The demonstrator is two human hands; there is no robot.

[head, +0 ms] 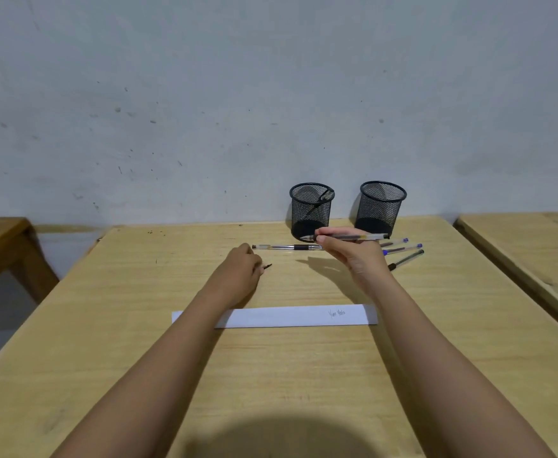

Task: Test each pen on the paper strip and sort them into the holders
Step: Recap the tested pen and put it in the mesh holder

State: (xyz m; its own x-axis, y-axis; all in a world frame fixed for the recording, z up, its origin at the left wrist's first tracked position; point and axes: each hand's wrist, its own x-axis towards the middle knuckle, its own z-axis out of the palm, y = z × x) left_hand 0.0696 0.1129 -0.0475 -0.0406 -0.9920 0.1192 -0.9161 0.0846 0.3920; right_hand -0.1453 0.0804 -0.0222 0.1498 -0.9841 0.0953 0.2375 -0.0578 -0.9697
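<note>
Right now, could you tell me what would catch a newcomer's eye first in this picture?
The right hand holds a clear-barrelled pen level above the pale wooden table, before two black mesh holders; the left holder already has a pen inside. Nearer lies a white paper strip with scribbles. The left hand pinches a small dark cap.

A pale wooden tabletop (138,325) with light grain fills the lower part of the view; small dark specks are seen near its far left corner. A rounded shadow (277,438) is cast on its near edge. Behind it, a grey-white wall (238,94) is marked with scattered dark spots and scuffs. At the left, part of a darker brown wooden table (0,239) with a slanted leg is seen. At the right, a 2nd pale wooden surface (528,246) is set just beside the tabletop, a narrow gap between them.
</note>
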